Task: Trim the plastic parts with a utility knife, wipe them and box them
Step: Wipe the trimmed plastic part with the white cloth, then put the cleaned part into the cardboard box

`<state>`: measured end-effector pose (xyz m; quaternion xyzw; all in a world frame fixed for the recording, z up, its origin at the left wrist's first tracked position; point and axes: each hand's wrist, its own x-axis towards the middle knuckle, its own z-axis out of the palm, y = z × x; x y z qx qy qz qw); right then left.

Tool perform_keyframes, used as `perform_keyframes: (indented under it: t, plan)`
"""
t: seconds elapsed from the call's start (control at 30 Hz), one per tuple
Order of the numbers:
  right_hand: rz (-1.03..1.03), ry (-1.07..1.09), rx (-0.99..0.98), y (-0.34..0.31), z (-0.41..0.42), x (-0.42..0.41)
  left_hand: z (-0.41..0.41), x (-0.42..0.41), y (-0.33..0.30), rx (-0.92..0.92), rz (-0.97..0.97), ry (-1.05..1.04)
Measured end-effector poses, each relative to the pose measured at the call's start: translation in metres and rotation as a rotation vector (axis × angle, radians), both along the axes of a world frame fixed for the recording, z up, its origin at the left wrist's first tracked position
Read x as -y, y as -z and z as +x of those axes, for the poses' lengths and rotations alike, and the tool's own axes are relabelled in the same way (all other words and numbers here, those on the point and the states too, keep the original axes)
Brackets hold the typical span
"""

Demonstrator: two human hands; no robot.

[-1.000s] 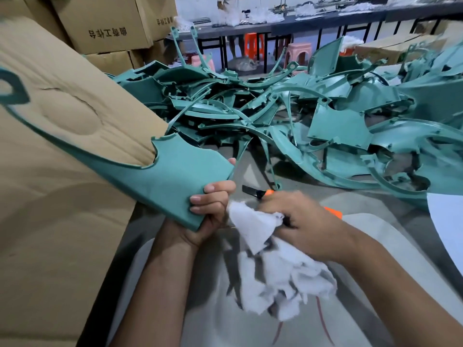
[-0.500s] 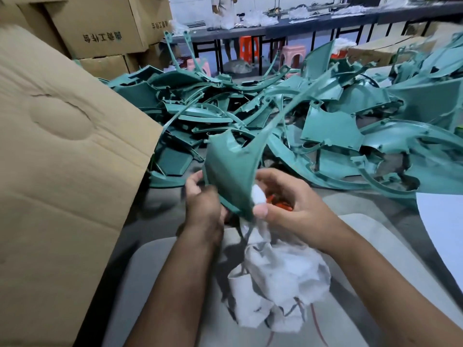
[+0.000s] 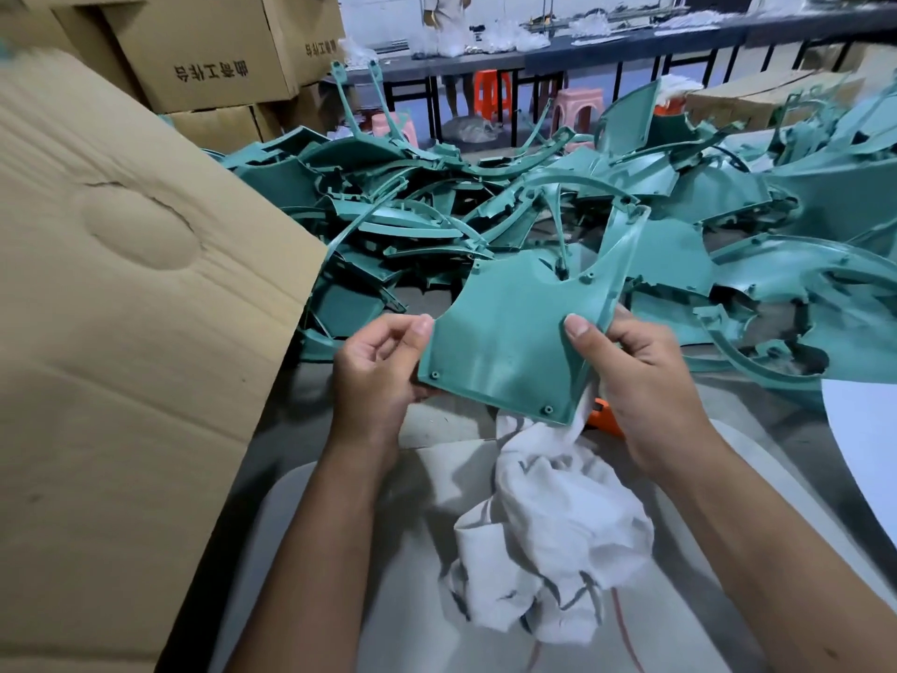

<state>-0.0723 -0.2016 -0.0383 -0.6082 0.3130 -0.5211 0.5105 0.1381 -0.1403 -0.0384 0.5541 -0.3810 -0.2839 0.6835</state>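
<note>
A green plastic part [image 3: 505, 342] is held up flat before me, its ribbed inner face with screw bosses toward the camera. My left hand [image 3: 376, 376] pinches its left edge, fingers curled. My right hand [image 3: 640, 376] grips its right edge, thumb on the face. The same hand also holds a white rag [image 3: 548, 522], which hangs down from under it, and the orange utility knife [image 3: 604, 420], which peeks out beneath the palm. An open cardboard box flap [image 3: 136, 303] stands at my left.
A large heap of green plastic parts [image 3: 655, 225] covers the table beyond my hands. Stacked cardboard boxes [image 3: 208, 55] stand at the back left. A white sheet [image 3: 869, 454] lies at the right edge. A long bench and plastic stools stand far behind.
The part has been turned from edge-on to flat, inner face toward me. My hands have spread to its two side edges. The rag now hangs lower under my right hand.
</note>
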Motion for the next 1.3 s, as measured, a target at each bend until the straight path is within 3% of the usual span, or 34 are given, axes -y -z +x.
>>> perform_keyframes:
  t: [0.13, 0.23, 0.33, 0.43, 0.5, 0.63, 0.73, 0.83, 0.93, 1.03, 1.13, 1.2, 1.3]
  plan:
    - [-0.055, 0.042, 0.012, 0.000, 0.000, -0.001, 0.006, -0.003, 0.001, 0.660, -0.107, -0.195]
    - [-0.160, 0.139, -0.043, -0.001, -0.001, -0.001, 0.001, -0.002, -0.001, 0.893, -0.120, -0.272]
    - [-0.206, 0.211, -0.073, -0.002, -0.002, -0.002, -0.016, 0.003, -0.001, 0.775, -0.128, -0.315]
    - [-0.137, 0.208, 0.041, -0.002, -0.003, 0.000, -0.020, 0.012, -0.008, 0.242, -0.070, -0.416]
    - [-0.116, 0.280, 0.071, -0.002, -0.007, 0.004, -0.015, 0.018, -0.020, -0.012, -0.021, -0.485]
    - [-0.279, 0.311, -0.067, -0.011, 0.000, 0.001, -0.024, 0.019, -0.062, -0.205, -0.082, -0.349]
    - [-0.396, 0.380, -0.151, -0.034, 0.019, -0.007, -0.029, 0.010, -0.114, -0.145, -0.088, -0.357]
    - [-0.297, 0.381, -0.112, -0.074, 0.037, -0.007, -0.018, -0.014, -0.167, -0.077, -0.117, -0.468]
    - [-0.038, 0.159, 0.129, -0.128, 0.068, -0.015, 0.003, -0.052, -0.205, 0.221, -0.176, -0.637]
    - [0.079, -0.214, 0.257, -0.184, 0.116, -0.040, 0.031, -0.098, -0.239, 0.510, -0.054, -0.775]
    - [0.053, -0.534, 0.175, -0.227, 0.169, -0.073, 0.060, -0.145, -0.267, 0.603, 0.077, -0.813]
    - [0.032, -0.592, 0.057, -0.248, 0.204, -0.096, 0.082, -0.181, -0.278, 0.653, 0.135, -0.913]
    - [-0.063, -0.606, -0.042, -0.272, 0.252, -0.132, 0.107, -0.229, -0.292, 0.581, 0.179, -1.008]
